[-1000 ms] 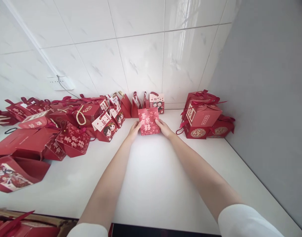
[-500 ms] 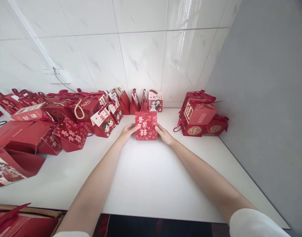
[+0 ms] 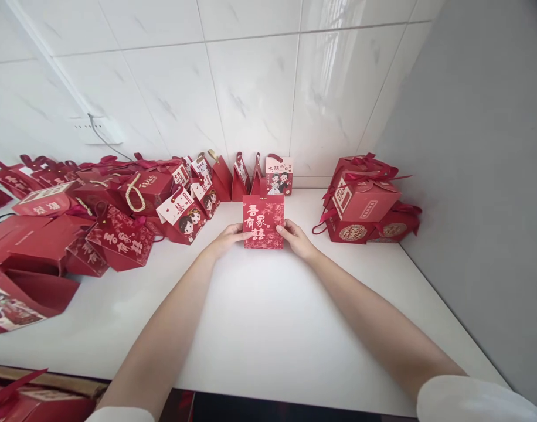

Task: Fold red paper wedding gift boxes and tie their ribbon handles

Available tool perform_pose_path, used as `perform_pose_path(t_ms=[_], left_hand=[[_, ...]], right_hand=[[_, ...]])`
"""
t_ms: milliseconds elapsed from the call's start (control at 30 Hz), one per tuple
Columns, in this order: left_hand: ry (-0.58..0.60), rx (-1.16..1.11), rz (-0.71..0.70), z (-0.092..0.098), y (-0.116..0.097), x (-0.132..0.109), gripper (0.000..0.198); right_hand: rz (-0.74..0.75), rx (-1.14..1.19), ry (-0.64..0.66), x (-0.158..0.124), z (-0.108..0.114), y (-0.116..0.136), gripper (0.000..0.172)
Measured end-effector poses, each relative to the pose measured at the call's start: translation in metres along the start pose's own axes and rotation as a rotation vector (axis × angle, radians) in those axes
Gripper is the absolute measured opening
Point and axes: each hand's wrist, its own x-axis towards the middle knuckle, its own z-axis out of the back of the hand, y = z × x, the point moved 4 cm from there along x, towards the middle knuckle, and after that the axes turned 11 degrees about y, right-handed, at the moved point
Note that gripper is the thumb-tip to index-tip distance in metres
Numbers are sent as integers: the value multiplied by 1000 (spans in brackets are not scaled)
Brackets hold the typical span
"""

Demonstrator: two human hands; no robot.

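A small red gift box [image 3: 264,225] with pale lettering and a flower pattern stands upright over the white table, its printed face toward me. My left hand [image 3: 231,239] grips its left edge, the thumb lying across the front. On the opposite edge, my right hand [image 3: 296,237] holds it with the thumb on the front and the fingers behind. The fingertips behind the box are hidden. Just beyond it, against the wall, is a box with a printed couple [image 3: 278,177], beside several narrow red boxes [image 3: 241,176].
Many red gift boxes [image 3: 119,234] crowd the table's left side. Stacked ribbon-tied boxes [image 3: 365,199] stand at the right, near a grey panel [image 3: 479,193]. White tiles [image 3: 251,99] and a wall socket [image 3: 95,130] rise behind. A carton of red boxes [image 3: 44,404] is at lower left.
The view has shifted slightly, so the stack at the right appears farther right. Both hands keep hold of the red gift box, and the left thumb now reaches farther across its front.
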Motion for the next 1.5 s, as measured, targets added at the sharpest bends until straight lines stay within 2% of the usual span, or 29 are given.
perform_pose_path(t_ms=[167,333,433,700,900,1000,1100,1233,1367,1500], left_hand=[[-63,-55,-21,-4,4,5,47],[-183,-24,-160,-23,-2,10,49],[-179,7,-179,-26,-1,13,52],[-231,117,-218,-20,6,16,51],[-276,-88,-159,-15,7,17,49],[-341,-184,-166,-10,8,16,52],[-364,-144,-190,-10,7,15,54],[-394,-9,-236,-11,3,14,52],[-373,6,-260,-9,2,15,43],[-301,-85,-200,-5,5,15,33]], right_hand=[[9,-22,5,-1,-3,8,38],[2,-58,-78,-4,-1,10,44],[4,-107,-120,-5,0,8,45],[-11,-201,-173,-5,8,1,46],[-14,-217,-162,-6,7,3,43],[-28,-173,-76,-6,1,5,39],[-33,-137,-11,-7,-4,5,39],[19,-292,-96,-10,-2,9,40],[66,-407,-166,-12,2,12,40],[51,-214,-100,-6,4,3,37]])
